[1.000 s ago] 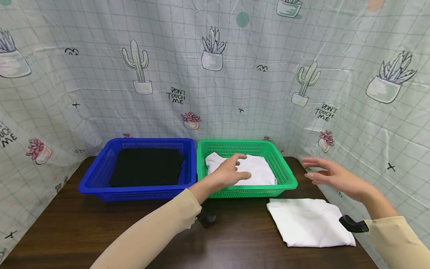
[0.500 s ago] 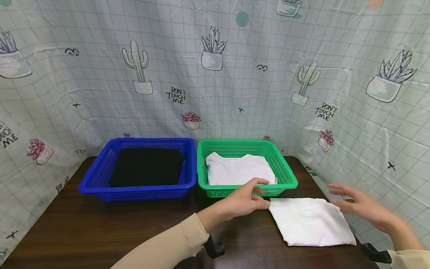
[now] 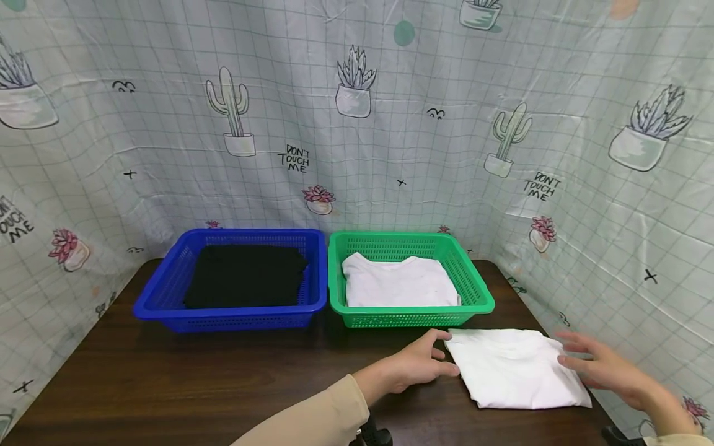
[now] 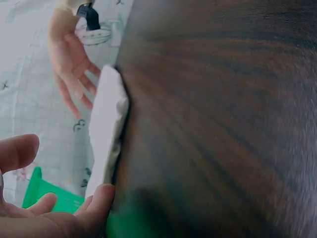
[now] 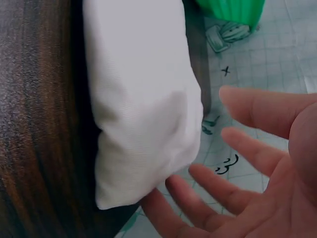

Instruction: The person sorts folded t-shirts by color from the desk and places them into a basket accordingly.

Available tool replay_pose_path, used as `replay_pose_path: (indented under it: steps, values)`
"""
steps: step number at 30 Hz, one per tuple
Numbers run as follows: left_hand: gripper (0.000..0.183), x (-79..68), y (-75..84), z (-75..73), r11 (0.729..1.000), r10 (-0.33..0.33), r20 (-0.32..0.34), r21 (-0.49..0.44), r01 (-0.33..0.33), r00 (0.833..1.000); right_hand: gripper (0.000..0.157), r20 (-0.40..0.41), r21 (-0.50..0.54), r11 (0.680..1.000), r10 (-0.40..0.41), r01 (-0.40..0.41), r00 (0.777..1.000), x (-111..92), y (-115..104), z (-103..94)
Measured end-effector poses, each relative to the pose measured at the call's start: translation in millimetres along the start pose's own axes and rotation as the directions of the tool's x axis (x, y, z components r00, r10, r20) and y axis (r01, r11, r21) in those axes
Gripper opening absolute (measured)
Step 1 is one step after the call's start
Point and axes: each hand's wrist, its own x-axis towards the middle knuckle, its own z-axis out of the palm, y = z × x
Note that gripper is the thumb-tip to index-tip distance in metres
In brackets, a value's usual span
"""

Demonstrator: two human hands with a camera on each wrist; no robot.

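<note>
A folded white T-shirt (image 3: 515, 368) lies flat on the right part of the table. My left hand (image 3: 418, 362) is at its left edge, fingers spread and loosely bent, fingertips right at the cloth. On the opposite side my right hand (image 3: 610, 371) is beside the shirt's right edge, palm turned inward. In the right wrist view, fingers (image 5: 213, 191) reach along the end of the white bundle (image 5: 141, 99), some tips partly hidden behind it. The left wrist view has the shirt (image 4: 106, 119) edge-on between both hands. Neither hand grips anything.
Behind the shirt stands a green basket (image 3: 409, 319) holding a folded white garment (image 3: 398, 285). To its left, a blue basket (image 3: 234, 322) holds folded black cloth (image 3: 245, 275). A patterned curtain (image 3: 268, 111) hangs behind and beside the dark wooden table (image 3: 167, 384).
My left hand has come from over the green basket down and right to the shirt's left edge. My right hand has lowered and shifted right beside the shirt. The shirt stays put.
</note>
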Motion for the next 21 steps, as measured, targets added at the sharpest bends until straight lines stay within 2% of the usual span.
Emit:
replay_pose_path:
  steps: [5,10,16,21]
  values:
    - [0.056,6.2,-4.5,8.1,0.993,-0.03,0.043,-0.11,0.035,0.999,0.073,-0.007,0.055,0.994,0.096,-0.095,0.995,1,5,2.1]
    - [0.058,11.5,-5.0,15.4,0.982,-0.043,0.059,-0.183,0.053,0.997,0.075,0.033,0.094,0.99,0.107,-0.109,0.994,2,4,7.7]
    - [0.06,20.1,-7.5,25.3,0.97,-0.068,0.037,-0.23,0.075,0.997,0.078,0.132,0.184,0.98,0.058,-0.082,0.99,7,4,17.5]
    - [0.057,23.5,-9.6,27.2,0.967,-0.077,0.005,-0.243,0.075,0.997,0.073,0.164,0.26,0.964,0.007,-0.05,0.986,11,4,25.7]
